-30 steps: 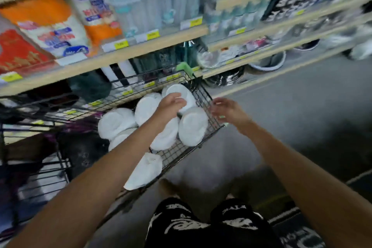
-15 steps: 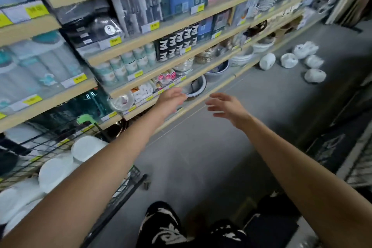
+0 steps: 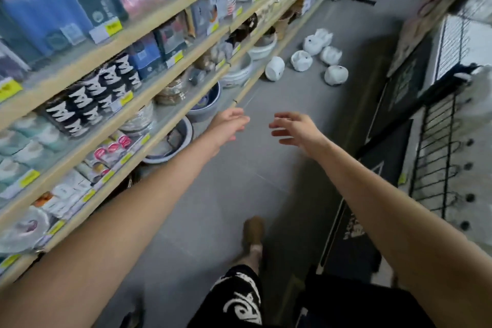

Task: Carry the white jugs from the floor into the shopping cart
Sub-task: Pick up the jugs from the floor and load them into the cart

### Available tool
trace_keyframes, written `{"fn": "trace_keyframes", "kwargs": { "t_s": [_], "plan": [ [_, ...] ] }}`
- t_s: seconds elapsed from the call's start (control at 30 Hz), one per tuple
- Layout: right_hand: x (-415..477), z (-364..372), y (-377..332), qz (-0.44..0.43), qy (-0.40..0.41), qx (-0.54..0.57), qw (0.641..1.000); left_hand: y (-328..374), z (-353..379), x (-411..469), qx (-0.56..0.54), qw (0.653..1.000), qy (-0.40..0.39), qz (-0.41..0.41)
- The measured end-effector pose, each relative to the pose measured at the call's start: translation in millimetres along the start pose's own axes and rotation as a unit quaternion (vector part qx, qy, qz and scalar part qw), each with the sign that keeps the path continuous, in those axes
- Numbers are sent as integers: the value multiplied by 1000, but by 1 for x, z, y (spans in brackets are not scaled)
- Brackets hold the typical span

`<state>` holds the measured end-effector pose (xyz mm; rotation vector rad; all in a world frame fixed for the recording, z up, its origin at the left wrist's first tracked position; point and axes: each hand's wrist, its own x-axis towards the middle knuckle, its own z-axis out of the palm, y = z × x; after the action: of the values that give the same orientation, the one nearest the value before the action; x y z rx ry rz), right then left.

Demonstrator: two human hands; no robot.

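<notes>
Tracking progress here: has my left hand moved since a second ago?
Yes. The left hand, empty, has left the cart and now reaches along the shelf toward the floor jugs.

Yellow shelf tags [image 3: 113, 27]: dark print on each, too blurred to read.
Black cups [image 3: 90, 97]: bold white zigzag marks like a letter M, repeated on every cup; no word can be made out.
Blue boxed pack [image 3: 53, 10]: a round pale emblem and a small label, both illegible.
Dark floor mat [image 3: 354, 230]: white lettering, smeared and unreadable.
Black shorts [image 3: 239, 298]: white print, no clear letters.
</notes>
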<state>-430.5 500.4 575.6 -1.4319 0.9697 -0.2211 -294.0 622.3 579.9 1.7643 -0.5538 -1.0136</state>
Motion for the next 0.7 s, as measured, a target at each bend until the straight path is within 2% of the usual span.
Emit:
{"fn": "trace_keyframes", "kwargs": {
  "t_s": [0.2, 0.37, 0.7],
  "plan": [
    [118, -81, -47, 18, 32, 8, 999, 83, 56, 148, 3, 999, -32, 0],
    [191, -136, -82, 21, 58, 33, 998, 145, 91, 235, 23, 999, -49, 4],
    [385, -245, -123, 29, 38, 37, 998, 210, 161, 437, 65, 996, -61, -28]
  ]
}}
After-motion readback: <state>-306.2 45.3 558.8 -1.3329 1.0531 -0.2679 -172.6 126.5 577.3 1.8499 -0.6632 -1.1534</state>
